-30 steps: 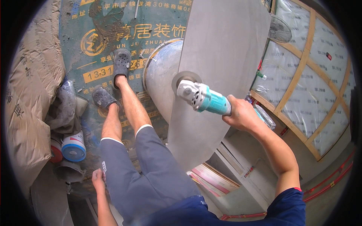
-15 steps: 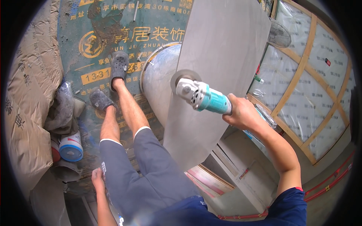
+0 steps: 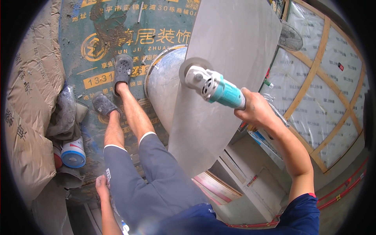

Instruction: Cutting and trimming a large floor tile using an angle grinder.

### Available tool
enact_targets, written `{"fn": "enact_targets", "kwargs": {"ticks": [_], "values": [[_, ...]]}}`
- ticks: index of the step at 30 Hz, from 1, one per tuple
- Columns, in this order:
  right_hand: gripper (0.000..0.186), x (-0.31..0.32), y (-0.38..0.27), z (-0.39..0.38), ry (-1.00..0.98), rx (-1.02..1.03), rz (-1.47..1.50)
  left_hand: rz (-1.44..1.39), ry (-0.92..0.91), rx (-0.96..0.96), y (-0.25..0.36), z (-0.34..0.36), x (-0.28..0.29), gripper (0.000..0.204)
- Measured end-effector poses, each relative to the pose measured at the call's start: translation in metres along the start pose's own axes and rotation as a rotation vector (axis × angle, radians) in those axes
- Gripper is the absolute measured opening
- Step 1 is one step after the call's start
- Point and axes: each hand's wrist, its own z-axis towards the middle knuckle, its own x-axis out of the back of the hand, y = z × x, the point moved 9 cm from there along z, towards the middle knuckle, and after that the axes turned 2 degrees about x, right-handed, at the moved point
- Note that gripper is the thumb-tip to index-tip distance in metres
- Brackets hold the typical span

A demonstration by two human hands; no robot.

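My right hand (image 3: 255, 109) is wrapped round the rear of a teal and silver angle grinder (image 3: 224, 91). Its round disc (image 3: 187, 69), blurred at the rim, lies at the left edge of a large grey slab (image 3: 231, 43). Whether the disc touches that edge I cannot tell. The slab slants across the middle, partly over a round, dusty, pale-topped object (image 3: 166, 76). Beside my left thigh hangs my left hand (image 3: 102, 188), apart from the slab and grinder. Nothing shows in it; its fingers are mostly hidden, so their closing is unclear.
Brown paper-wrapped material (image 3: 33, 117) lines the left side. Near it stand a blue-rimmed bucket (image 3: 73, 153) and a grey plastic bag (image 3: 64, 113). Green printed sheeting (image 3: 78, 43) covers the floor under my feet. A wood-framed, film-wrapped stack (image 3: 321, 74) and a fan (image 3: 290, 36) stand right.
The grinder has shifted slightly to the right with my right hand, and its disc has moved up along the slab's left edge. My left hand stays by my thigh.
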Motion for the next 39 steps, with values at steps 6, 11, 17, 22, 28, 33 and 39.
{"fn": "enact_targets", "kwargs": {"ticks": [6, 11, 17, 22, 28, 33, 39], "values": [[0.034, -0.017, -0.005, -0.008, -0.089, 0.038, -0.087, 0.006, -0.003, 0.024, -0.004, -0.003, -0.001, 0.023], [0.034, 0.014, -0.003, 0.006, -0.005, 0.027, -0.024, -0.026, 0.004, 0.018, -0.003, -0.005, -0.002, 0.023], [0.032, 0.04, -0.003, 0.018, 0.042, -0.002, 0.069, -0.047, -0.001, 0.001, 0.009, -0.004, -0.007, 0.022], [0.035, 0.014, -0.003, 0.012, -0.055, 0.061, -0.07, -0.009, 0.004, 0.025, 0.008, -0.009, -0.012, 0.022], [0.033, 0.038, -0.001, 0.021, 0.002, 0.051, -0.027, -0.036, -0.017, 0.037, 0.002, -0.006, -0.015, 0.024], [0.03, 0.07, -0.001, 0.035, 0.052, 0.003, 0.082, -0.007, 0.0, -0.053, 0.009, 0.0, -0.014, 0.025], [0.034, 0.05, -0.003, 0.028, -0.023, 0.041, -0.039, 0.043, -0.008, -0.03, 0.008, 0.001, -0.014, 0.025]]}}
